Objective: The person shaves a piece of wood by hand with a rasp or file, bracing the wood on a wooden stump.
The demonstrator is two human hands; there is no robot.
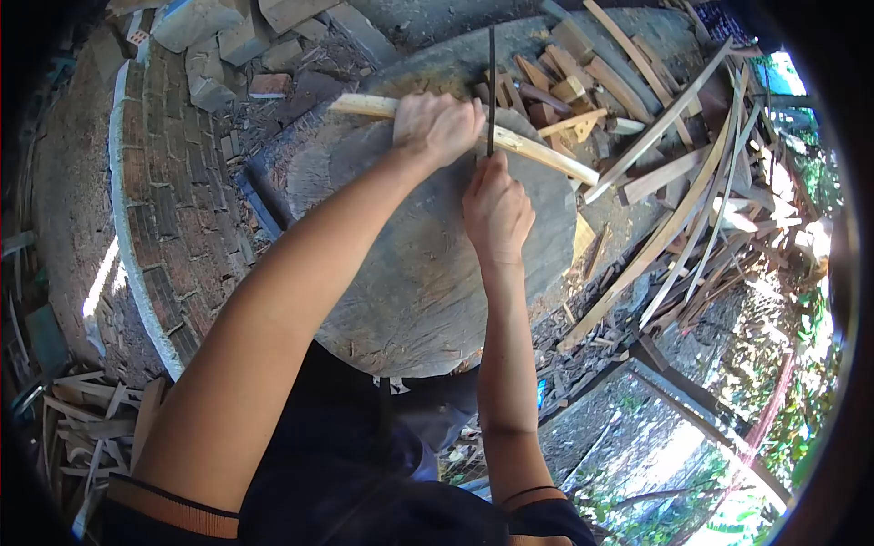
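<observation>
My left hand (437,126) is closed over a pale wooden stick (550,156), holding it across the broad round chopping block (401,282). The stick slants down to the right, its ends showing on both sides of the hand. My right hand (499,211) is wrapped round the handle of a long, dark blade (492,82), whose handle is mostly hidden by the fingers. Seen edge-on as a thin line, the blade points away from me and crosses the stick just right of my left hand's fingers.
Offcuts of wood (569,86) lie heaped behind the block. Long curved strips (678,214) spread along the right side. Loose bricks and blocks (241,41) are piled at the back left, beside brick paving (173,191). More scrap wood (96,423) lies at lower left.
</observation>
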